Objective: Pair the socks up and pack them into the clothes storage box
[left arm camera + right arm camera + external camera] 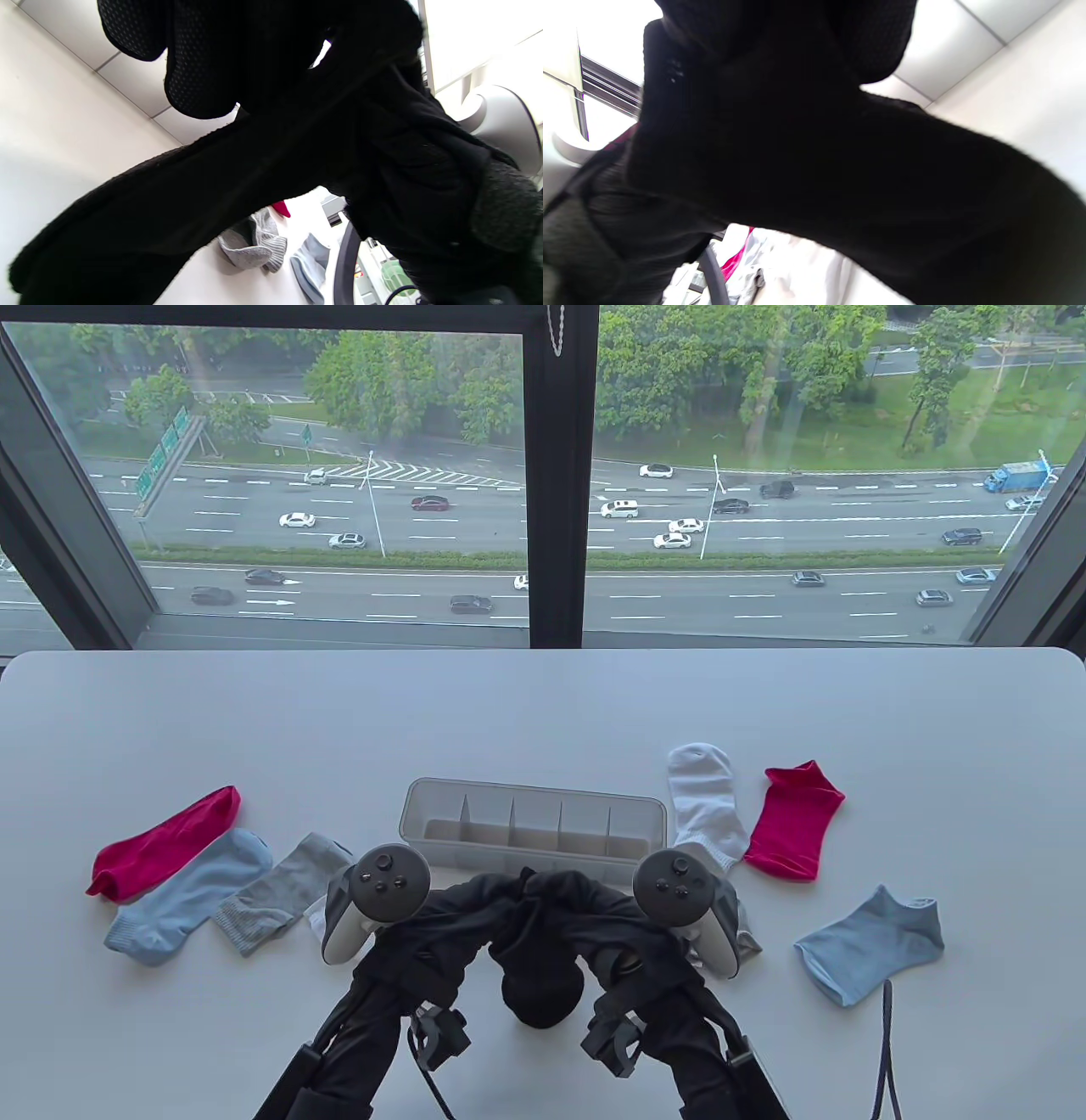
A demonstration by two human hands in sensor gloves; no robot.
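Observation:
Both hands meet above the table's near middle, just in front of the clear divided storage box (526, 791). My left hand (475, 909) and right hand (594, 914) together grip black socks (540, 993), whose toe end hangs down between the wrists. In the left wrist view the black socks (169, 203) run across below my gloved fingers (199, 63); they also fill the right wrist view (882, 190). How many black socks are in the bundle I cannot tell. The box compartments look empty.
Left of the box lie a red sock (165, 841), a light blue sock (191, 895) and a grey sock (284, 891). On the right lie a white sock (704, 806), a red sock (793, 821) and a blue sock (874, 942). A grey sock (748, 943) peeks from under the right tracker.

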